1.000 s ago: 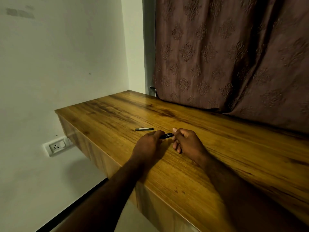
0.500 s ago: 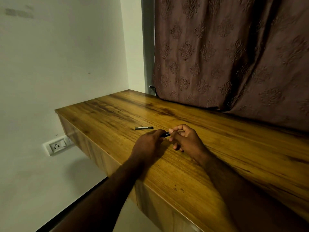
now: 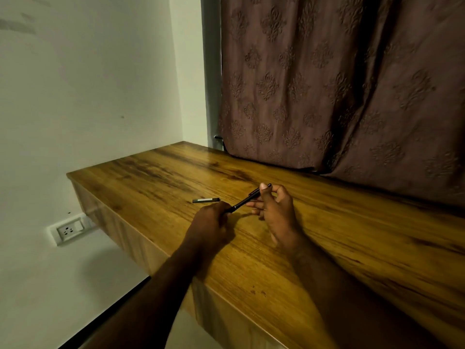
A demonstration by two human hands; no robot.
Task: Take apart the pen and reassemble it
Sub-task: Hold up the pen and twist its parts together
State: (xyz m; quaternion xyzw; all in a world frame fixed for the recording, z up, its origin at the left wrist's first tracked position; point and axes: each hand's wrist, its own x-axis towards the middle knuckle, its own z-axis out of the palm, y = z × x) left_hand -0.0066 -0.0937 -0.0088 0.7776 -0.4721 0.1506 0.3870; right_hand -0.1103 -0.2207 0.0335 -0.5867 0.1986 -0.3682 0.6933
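Observation:
A slim black pen (image 3: 247, 199) slants up to the right just above the wooden table (image 3: 352, 248). My left hand (image 3: 212, 224) grips its lower end in a closed fist. My right hand (image 3: 275, 210) pinches its upper end between thumb and fingers, the palm turned toward me. A short dark pen part (image 3: 205, 200) with a pale band lies flat on the table, just left of the hands and apart from them.
A brown patterned curtain (image 3: 339, 84) hangs along the table's back edge. A white wall (image 3: 88, 96) stands on the left, with a power socket (image 3: 68, 230) below the table's left edge. The table's front edge runs diagonally under my forearms.
The hands have drawn apart and the right one has lifted. Far more of the black pen shows between them now. The part on the table has not moved.

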